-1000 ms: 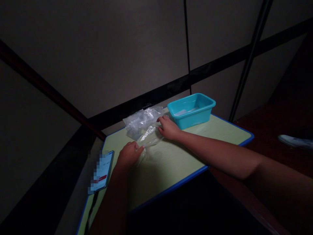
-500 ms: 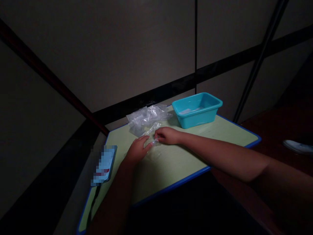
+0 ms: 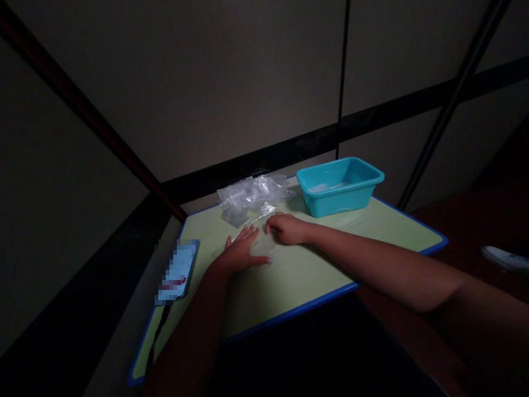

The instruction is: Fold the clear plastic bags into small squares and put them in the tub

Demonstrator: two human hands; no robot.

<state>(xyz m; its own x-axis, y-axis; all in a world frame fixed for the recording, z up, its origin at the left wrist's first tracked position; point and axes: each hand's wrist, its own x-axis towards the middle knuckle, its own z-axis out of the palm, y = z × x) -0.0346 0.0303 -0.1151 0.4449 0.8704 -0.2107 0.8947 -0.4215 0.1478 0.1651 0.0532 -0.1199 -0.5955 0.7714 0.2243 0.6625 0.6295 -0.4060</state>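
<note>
A clear plastic bag (image 3: 266,242) lies on the pale yellow-green table (image 3: 289,292), hard to make out against its surface. My left hand (image 3: 243,251) rests flat over the bag's left part, thumb and fingers spread. Just to its right, my right hand (image 3: 285,227) has its fingers curled in a pinch at the bag's edge; whatever sits between the fingertips is too small to tell. Behind both hands lies a crumpled heap of clear plastic bags (image 3: 254,196).
A turquoise plastic basket (image 3: 341,201) with pale, flat pieces inside stands at the back right. A phone (image 3: 177,273) with a dark strap (image 3: 159,333) lies at the left edge. Wall panels (image 3: 248,94) rise behind the table. A white shoe (image 3: 504,259) shows at far right.
My left hand has opened, its thumb and fingers spreading out over the bag from a pinch. The right hand stays curled, slightly apart from the left. The view has shifted a little.
</note>
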